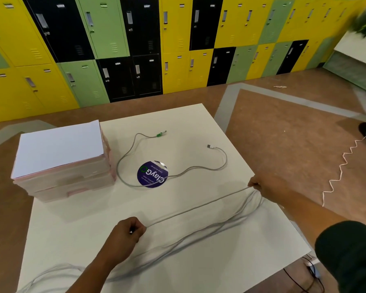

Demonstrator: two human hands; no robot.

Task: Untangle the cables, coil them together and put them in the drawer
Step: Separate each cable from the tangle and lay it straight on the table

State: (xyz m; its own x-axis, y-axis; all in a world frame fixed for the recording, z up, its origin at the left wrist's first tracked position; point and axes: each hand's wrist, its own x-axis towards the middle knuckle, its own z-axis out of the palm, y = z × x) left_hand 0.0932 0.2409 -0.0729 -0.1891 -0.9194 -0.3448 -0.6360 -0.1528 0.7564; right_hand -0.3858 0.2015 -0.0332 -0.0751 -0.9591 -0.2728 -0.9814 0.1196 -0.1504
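Pinches thin grey cable (pixel 199 206) with curled left hand (pixel 131 229) over white square tabletop (pixel 93 225) near half; grips it with right hand (pixel 262 187) at tabletop's right edge.

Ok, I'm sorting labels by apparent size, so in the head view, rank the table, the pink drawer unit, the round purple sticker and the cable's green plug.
1. table
2. pink drawer unit
3. round purple sticker
4. green plug
The gaps between them are wide, and the last three lie at similar depth, so nearness does not blur the order.
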